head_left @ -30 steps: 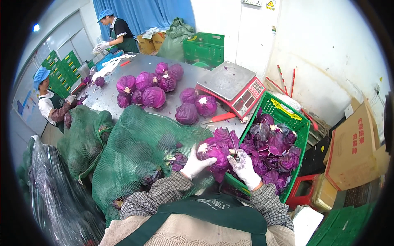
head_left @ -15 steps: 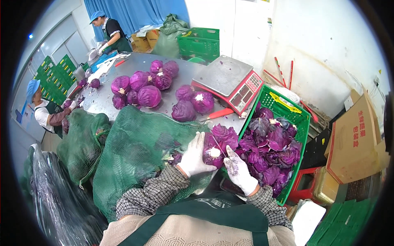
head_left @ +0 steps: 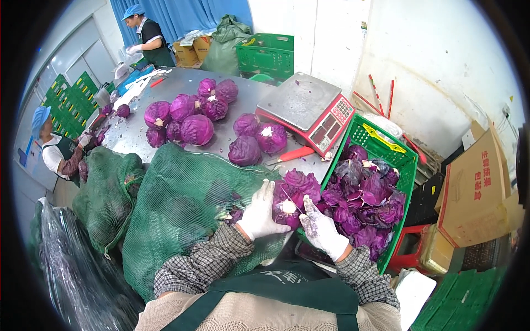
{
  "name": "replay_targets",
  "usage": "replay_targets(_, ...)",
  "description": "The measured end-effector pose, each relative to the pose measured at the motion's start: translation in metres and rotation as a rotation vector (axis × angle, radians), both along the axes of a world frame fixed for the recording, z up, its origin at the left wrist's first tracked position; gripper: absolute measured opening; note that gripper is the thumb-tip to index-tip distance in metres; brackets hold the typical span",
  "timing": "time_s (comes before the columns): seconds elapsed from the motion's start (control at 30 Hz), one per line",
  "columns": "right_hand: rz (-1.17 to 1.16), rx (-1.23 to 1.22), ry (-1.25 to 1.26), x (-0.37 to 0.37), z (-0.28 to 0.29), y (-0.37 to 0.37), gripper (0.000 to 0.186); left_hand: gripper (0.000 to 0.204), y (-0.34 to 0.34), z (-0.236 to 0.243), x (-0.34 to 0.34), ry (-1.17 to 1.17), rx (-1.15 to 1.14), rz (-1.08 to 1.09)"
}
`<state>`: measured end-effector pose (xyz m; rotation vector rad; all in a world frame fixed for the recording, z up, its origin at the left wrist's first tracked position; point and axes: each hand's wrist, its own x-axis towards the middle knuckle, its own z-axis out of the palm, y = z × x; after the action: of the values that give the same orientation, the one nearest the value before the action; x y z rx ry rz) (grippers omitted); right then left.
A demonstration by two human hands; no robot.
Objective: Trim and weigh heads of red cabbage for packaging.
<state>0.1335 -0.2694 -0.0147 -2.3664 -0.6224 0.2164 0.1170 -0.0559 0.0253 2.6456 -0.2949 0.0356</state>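
Observation:
A red cabbage (head_left: 287, 208), its pale cut stem facing up, lies at the table's near edge. My white-gloved left hand (head_left: 260, 212) grips its left side, fingers stretched along it and thumb below. On the other side my right hand (head_left: 324, 231), in a stained white glove, is closed on a knife. Only the knife's thin blade (head_left: 292, 202) shows, slanting over the cabbage beside the stem; the handle is hidden in the glove. Loose purple leaves (head_left: 303, 184) lie just beyond. A green mesh sack (head_left: 171, 204) with cabbages inside spreads under my left forearm.
Several whole red cabbages (head_left: 197, 129) stand on the metal table (head_left: 232, 115). A red scale (head_left: 301, 107) and an orange-handled knife (head_left: 295, 154) lie farther right. Beside my right hand is a green crate (head_left: 406, 182) of purple leaves. Two co-workers (head_left: 152, 38) stand at left.
My hands keep nearly the same place on the cabbage; the blade has shifted slightly. The far co-worker's hands have risen from the table. The whole view has drifted a little.

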Motion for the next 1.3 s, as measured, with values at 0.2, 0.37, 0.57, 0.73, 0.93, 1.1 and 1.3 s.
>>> replay_targets(0.2,-0.001,0.053,-0.084,0.044,-0.05,0.011,0.054,0.128,-0.014,0.008,0.012,0.071,0.097,0.021)
replay_targets(0.37,0.232,0.227,-0.324,0.081,-0.056,0.016,0.022,0.125,-0.021,0.016,0.016,0.123,0.123,0.047)
replay_targets(0.57,-0.031,-0.02,-0.199,0.116,-0.018,0.0,0.024,0.117,-0.03,0.016,-0.003,-0.067,0.191,-0.073)
replay_targets(0.73,-0.247,0.777,0.045,0.103,-0.089,-0.071,0.015,0.12,-0.02,-0.01,-0.046,-0.347,-0.006,-0.166)
replay_targets(0.93,-0.705,0.801,0.345,0.052,-0.039,-0.09,0.034,0.13,0.02,-0.024,-0.05,-0.187,-0.089,0.13)
replay_targets(1.1,-0.283,1.395,0.574,0.002,-0.058,0.001,0.033,0.134,0.009,-0.01,-0.032,-0.094,-0.075,0.137)
replay_targets(1.3,-0.128,0.381,0.044,-0.032,-0.01,0.024,0.058,0.136,-0.004,0.027,-0.028,0.072,0.029,0.147)
